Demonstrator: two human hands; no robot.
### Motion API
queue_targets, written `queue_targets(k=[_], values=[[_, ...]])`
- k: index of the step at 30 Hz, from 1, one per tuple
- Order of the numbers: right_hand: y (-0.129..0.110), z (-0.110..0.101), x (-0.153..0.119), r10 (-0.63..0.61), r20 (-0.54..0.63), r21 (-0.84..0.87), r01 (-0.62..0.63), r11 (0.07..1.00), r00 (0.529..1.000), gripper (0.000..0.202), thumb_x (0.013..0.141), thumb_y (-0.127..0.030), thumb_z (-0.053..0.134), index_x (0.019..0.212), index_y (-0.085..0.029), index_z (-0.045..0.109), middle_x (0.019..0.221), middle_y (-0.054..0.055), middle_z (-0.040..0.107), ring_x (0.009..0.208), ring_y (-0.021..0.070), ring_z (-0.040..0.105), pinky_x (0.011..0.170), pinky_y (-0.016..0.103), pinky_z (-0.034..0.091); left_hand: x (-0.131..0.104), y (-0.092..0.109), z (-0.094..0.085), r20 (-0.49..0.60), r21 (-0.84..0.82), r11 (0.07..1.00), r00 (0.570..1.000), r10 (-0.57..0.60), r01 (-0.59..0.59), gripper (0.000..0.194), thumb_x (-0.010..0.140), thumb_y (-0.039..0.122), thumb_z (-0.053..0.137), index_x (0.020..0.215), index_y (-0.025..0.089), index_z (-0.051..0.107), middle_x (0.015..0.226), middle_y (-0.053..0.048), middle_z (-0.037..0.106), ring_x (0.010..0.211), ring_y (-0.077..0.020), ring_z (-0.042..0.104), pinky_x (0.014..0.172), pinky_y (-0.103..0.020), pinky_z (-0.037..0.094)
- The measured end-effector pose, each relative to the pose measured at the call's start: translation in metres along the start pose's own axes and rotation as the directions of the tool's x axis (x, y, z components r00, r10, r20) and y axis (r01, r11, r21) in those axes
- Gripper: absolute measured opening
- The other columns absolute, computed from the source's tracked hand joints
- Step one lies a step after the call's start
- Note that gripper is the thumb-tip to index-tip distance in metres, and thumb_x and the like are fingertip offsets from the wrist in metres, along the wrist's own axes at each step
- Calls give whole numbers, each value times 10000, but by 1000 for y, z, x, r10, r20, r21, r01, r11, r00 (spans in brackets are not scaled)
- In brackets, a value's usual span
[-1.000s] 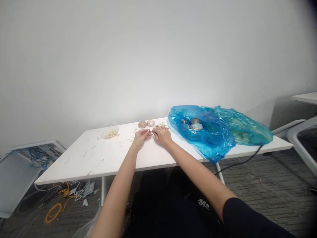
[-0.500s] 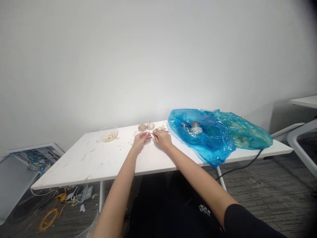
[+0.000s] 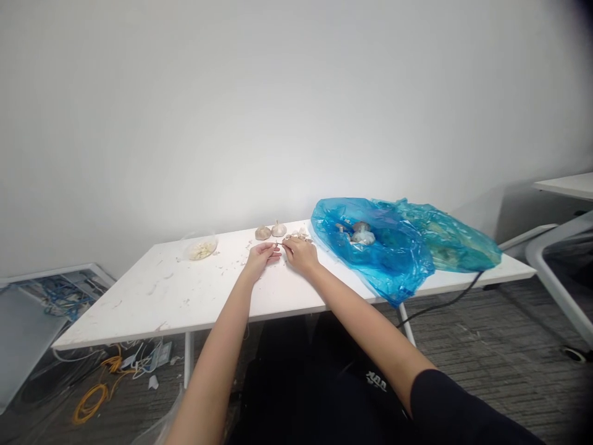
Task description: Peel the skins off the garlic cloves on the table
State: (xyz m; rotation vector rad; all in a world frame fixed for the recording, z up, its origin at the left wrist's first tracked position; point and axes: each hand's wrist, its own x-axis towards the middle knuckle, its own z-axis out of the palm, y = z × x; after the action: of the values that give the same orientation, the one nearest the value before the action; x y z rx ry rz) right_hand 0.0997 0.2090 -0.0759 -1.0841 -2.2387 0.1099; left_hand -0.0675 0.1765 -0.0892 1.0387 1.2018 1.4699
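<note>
Over the middle of the white table (image 3: pixel 176 303), my left hand (image 3: pixel 260 259) is closed on something small, perhaps a garlic clove. Close on its right, my right hand (image 3: pixel 300 254) pinches a thin dark thing, too small to name, that points toward the left fingertips. Two garlic bulbs, one brownish (image 3: pixel 262 233) and one paler (image 3: pixel 278 229), sit just behind the hands. Loose cloves and skins (image 3: pixel 301 235) lie behind my right hand. Peeled cloves (image 3: pixel 202 250) rest in a clear container (image 3: pixel 189 250) to the left.
An open blue plastic bag (image 3: pixel 389 262) with bulbs and scraps inside lies right of my hands. A greenish bag (image 3: pixel 458 241) lies beyond it. Bits of skin are scattered on the table. A wall stands behind; cables (image 3: pixel 90 402) lie on the floor at left.
The whole view has shifted slightly, with the table and bags a little higher and further left. Both hands stay close together, with only small finger movement.
</note>
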Motion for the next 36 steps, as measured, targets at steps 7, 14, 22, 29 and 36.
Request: queue_targets(k=[7,14,22,29,36], values=[[2,2,0,88,-47,25,-87,996,995,320,973,-320,375,1089,-256,666,1125,44,660,966,184,595,798,278,406,2,0,-2,-52,-23,999,998,30,-31,338,679,328,797,920,117,689,898,-84,693,727,-135,678,725,-280,573],[4,8,-2,-72,-57,71,76,995,996,291,960,-323,414,1041,-249,684,1102,32,672,1025,180,582,846,285,402,1,2,-1,-74,-42,997,996,54,-57,351,628,313,826,898,119,713,870,-68,707,703,-124,676,738,-271,568],[7,9,0,-63,-50,65,66,996,997,292,966,-321,411,1064,-243,675,1120,39,668,1024,179,585,826,282,411,-1,2,-1,-40,-36,998,998,47,-48,359,612,308,832,901,125,724,859,-73,720,715,-126,677,763,-275,562],[5,7,-1,-74,-25,68,75,995,997,293,968,-311,410,1069,-239,675,1113,41,667,1046,176,575,849,282,407,0,3,0,-46,-78,996,998,39,-42,339,613,267,831,898,115,725,856,-73,724,746,-125,683,827,-282,554],[5,6,0,-101,-12,80,102,992,995,285,970,-294,413,1050,-230,679,1091,36,674,1043,166,572,884,269,397,-3,5,2,-67,-109,993,997,40,-47,314,632,218,824,897,109,694,825,-78,719,795,-154,697,890,-330,544]])
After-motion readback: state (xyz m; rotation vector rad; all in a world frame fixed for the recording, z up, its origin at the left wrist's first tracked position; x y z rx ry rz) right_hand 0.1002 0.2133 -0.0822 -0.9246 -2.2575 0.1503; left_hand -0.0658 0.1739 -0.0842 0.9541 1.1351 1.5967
